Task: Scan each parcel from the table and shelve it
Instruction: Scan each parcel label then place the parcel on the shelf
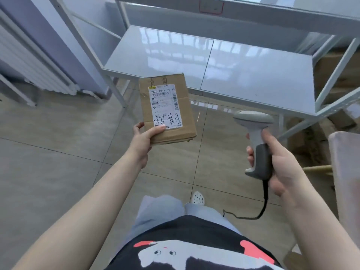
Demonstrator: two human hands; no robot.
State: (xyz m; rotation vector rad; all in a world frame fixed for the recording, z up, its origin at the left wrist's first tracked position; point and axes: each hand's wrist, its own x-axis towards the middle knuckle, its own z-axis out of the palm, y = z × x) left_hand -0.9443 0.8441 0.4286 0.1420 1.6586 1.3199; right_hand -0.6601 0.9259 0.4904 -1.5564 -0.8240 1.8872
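The left hand (pixel 145 136) holds 1 flat cardboard parcel (pixel 167 108) out over the tiled floor (pixel 48 152), just in front of the white shelf (pixel 214 65). The thumb presses across the label's lower edge, fingers curl underneath at the near left corner. The label (pixel 165 107) faces up, barcodes clear of the thumb. The right hand (pixel 276 162) is wrapped round the grey scanner (pixel 255 133), fingers closed on its handle, and its head points toward the parcel but sits well apart from it. A black cord (pixel 262 203) trails down from its base.

The parcel looks thin, stiff and light, judging by that 1-corner pinch. Whether a scan beam is on the label, I can't tell. For shelving, a grip along the near edge should do, sliding it flat onto the shelf board.
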